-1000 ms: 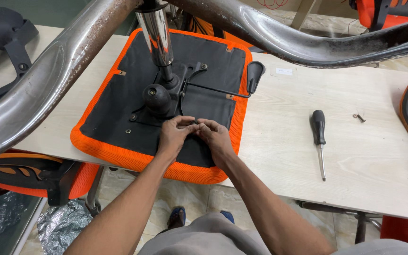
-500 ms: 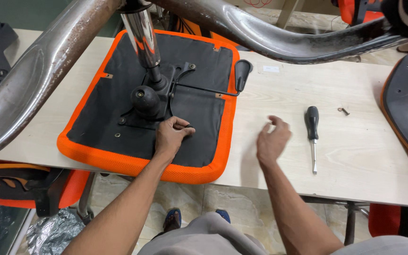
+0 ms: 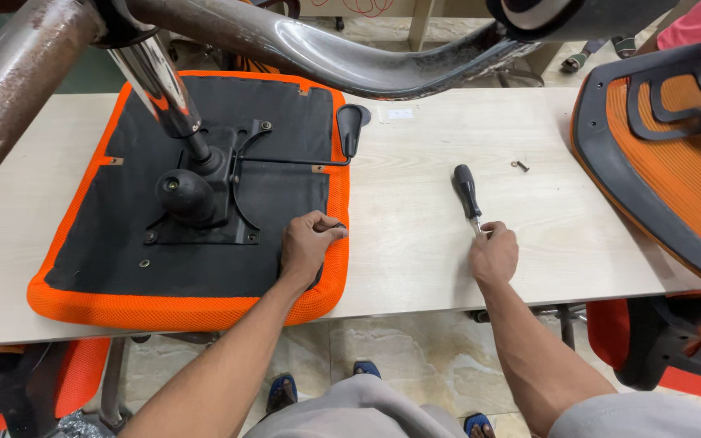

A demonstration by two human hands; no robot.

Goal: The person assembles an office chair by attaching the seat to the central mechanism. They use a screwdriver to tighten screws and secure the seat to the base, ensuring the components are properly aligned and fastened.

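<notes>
Upturned chair seat [image 3: 123,268], orange mesh edge with black underside, lies on the pale wood desk [image 3: 415,243]; seat is the landmark. Left hand [image 3: 308,243] rests on the seat's right front part, fingers curled in loosely, knuckles up; cannot tell if it holds anything small. Black mechanism plate [image 3: 204,203] with chrome gas column [image 3: 156,81] sits at seat centre, lever paddle [image 3: 350,126] sticking out past the seat's right edge. Right hand [image 3: 494,255] is on the desk right of the seat, fingers closed round the shaft of a black-handled screwdriver [image 3: 467,191], handle pointing away from the person. Small screw [image 3: 520,166] lies farther right of the seat, just beyond the screwdriver. Orange-and-black backrest [image 3: 659,162] at far right.
</notes>
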